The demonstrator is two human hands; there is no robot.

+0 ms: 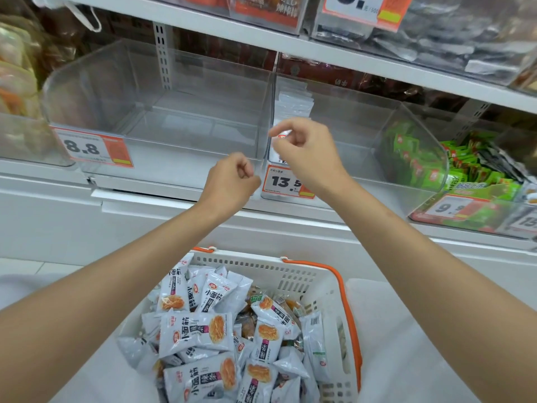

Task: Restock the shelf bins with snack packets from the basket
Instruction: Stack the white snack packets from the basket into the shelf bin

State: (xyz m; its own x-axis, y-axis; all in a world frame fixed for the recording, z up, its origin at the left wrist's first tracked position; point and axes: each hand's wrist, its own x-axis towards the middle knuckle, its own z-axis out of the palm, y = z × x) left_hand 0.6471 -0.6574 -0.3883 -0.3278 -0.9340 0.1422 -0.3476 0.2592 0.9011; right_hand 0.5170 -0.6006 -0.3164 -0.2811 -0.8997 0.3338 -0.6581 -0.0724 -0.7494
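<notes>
Both hands are raised at frame centre, in front of the clear bins on the shelf (290,216).

1. The left hand (232,181) sits just left of centre. Its fingers are curled into the palm and I see nothing in them.
2. The right hand (305,152) sits just right of centre, slightly higher. Its fingers are curled, with thumb and forefinger close together. A white packet (282,137) shows at the fingertips; I cannot tell whether the hand pinches it or it lies behind, inside the bin.
3. The left bin (87,91) fills the upper left and carries the 8.8 tag (87,146).
4. The middle bin (363,135) stands behind the right hand and carries the 13.5 tag (283,181), partly covered by the wrist.
5. The right bin (465,210), at the right edge, holds green packets (465,170).
6. The basket (261,261), white with orange handles, sits at lower centre between the forearms. It is heaped with packets (197,330), mostly white with an orange picture.
</notes>
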